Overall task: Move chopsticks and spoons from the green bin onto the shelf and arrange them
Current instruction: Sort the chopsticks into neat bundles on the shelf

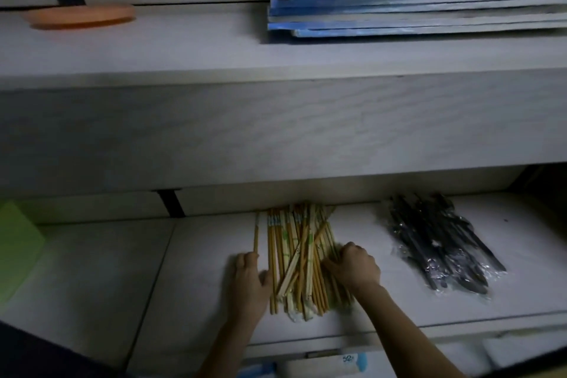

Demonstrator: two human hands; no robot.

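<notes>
Chopsticks (297,261) heaped on pale lower shelf (199,270), dim light, blue books (414,0) above

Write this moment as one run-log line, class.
chopsticks: piled on lower shelf | left hand: flat against pile's left side | right hand: fingers bent on pile's right side, grip unclear | spoons: wrapped, right of pile

Lower shelf (122,270): bare stretch lower left, between green bin (15,242) and chopsticks (294,255); narrower bare strip between chopsticks and wrapped spoons (438,245), lower right; thick upper board (276,126) overhangs, closing access from above.
</notes>
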